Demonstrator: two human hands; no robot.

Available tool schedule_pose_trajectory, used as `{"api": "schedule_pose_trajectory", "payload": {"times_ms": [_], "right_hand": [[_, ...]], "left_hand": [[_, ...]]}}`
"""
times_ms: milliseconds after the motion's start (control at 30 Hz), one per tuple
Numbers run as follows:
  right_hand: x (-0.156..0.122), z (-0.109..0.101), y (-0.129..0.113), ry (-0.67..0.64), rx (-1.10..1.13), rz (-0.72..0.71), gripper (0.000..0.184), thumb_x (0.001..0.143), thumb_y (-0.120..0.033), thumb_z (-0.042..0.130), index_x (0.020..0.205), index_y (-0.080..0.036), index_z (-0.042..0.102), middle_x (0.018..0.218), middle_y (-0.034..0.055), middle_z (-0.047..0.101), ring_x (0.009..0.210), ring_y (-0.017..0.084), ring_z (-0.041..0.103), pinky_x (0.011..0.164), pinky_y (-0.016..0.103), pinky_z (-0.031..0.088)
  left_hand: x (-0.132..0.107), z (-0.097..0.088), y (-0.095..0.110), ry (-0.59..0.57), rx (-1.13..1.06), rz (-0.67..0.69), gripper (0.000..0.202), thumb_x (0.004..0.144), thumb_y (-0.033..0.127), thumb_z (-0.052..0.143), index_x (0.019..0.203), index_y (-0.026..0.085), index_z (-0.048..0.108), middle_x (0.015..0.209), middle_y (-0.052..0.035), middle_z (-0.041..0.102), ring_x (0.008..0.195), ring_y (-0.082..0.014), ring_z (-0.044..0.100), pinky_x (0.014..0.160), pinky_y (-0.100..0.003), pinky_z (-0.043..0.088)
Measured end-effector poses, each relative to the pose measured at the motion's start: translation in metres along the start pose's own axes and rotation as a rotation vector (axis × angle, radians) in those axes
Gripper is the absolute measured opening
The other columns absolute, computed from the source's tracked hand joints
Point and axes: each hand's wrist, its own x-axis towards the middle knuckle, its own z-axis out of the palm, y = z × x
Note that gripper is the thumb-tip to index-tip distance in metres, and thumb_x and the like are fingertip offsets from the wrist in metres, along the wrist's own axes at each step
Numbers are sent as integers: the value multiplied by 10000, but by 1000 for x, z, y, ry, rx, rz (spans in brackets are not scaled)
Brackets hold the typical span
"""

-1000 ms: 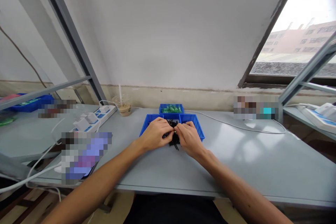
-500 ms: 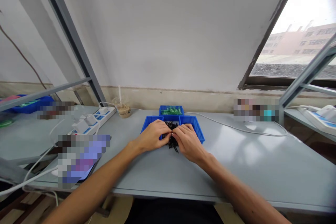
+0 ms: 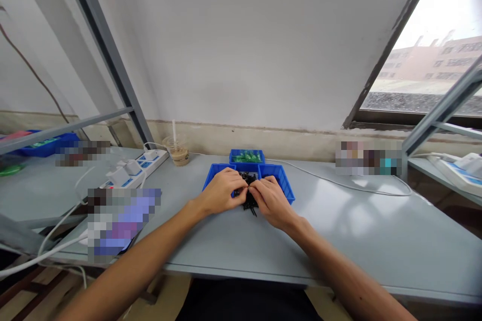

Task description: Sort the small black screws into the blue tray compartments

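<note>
My left hand point(image 3: 222, 191) and my right hand point(image 3: 271, 200) meet fingertip to fingertip over a small heap of black parts point(image 3: 249, 202) at the near edge of two blue bins. Both hands are closed in a pinch on one small black part between them. The left blue bin point(image 3: 211, 175) lies under my left hand, the right blue bin point(image 3: 284, 184) under my right. More black parts point(image 3: 248, 177) show between the bins behind my fingers. A third blue bin point(image 3: 247, 156) with green parts stands just behind.
The grey table point(image 3: 357, 230) also carries a plastic cup with a straw point(image 3: 176, 149), a white power strip point(image 3: 133, 166) with cables, a white cable point(image 3: 339, 183) running right, and a phone at the left front. Metal frame bars rise left and right.
The hands have stayed together over the black parts, with only small finger shifts. The view has drifted slightly.
</note>
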Motion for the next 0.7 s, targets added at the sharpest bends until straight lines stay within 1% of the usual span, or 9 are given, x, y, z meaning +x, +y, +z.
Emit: {"api": "schedule_pose_trajectory", "payload": {"times_ms": [100, 167, 267, 400, 567, 700], "right_hand": [[0, 1, -1, 32, 26, 13, 171, 1073, -205, 384, 1018, -210, 546, 896, 39, 703, 799, 185, 608, 847, 362, 362], [0, 2, -1, 36, 26, 3, 169, 1071, -198, 380, 1033, -210, 544, 927, 46, 713, 811, 186, 615, 851, 365, 370], [0, 3, 0, 25, 9, -19, 199, 1076, -198, 363, 1018, -208, 553, 933, 48, 716, 817, 185, 616, 851, 369, 368], [0, 2, 0, 18, 3, -29, 230, 1079, -204, 354, 984, -212, 564, 891, 40, 707, 810, 184, 608, 841, 366, 358], [0, 1, -3, 10, 20, -27, 269, 1074, -202, 340, 883, -213, 529, 776, 14, 652, 715, 168, 568, 823, 354, 347], [0, 3, -2, 2, 26, -15, 298, 1072, -208, 333, 819, -214, 490, 734, 5, 630, 662, 158, 531, 814, 353, 347]], "left_hand": [[0, -1, 0, 19, 12, -35, 173, 917, 186, 544, 772, 187, 638, 745, -16, 675, 754, -167, 607, 840, -348, 462], [0, -1, 0, 6, 7, -37, 185, 918, 188, 535, 758, 187, 627, 742, -18, 671, 754, -168, 604, 842, -347, 461], [-1, -1, -1, -32, -12, -24, 205, 930, 191, 519, 751, 186, 619, 738, -19, 662, 751, -167, 601, 853, -342, 466], [-1, -2, -2, -65, -28, 2, 206, 947, 203, 516, 781, 185, 638, 757, -20, 672, 758, -165, 608, 849, -333, 468], [0, -4, -1, -82, -32, 36, 221, 968, 215, 510, 810, 182, 662, 765, -23, 687, 770, -167, 619, 846, -330, 470], [-1, -2, -2, -81, -22, 47, 213, 959, 208, 516, 819, 186, 675, 765, -25, 688, 774, -167, 624, 866, -334, 473]]}}
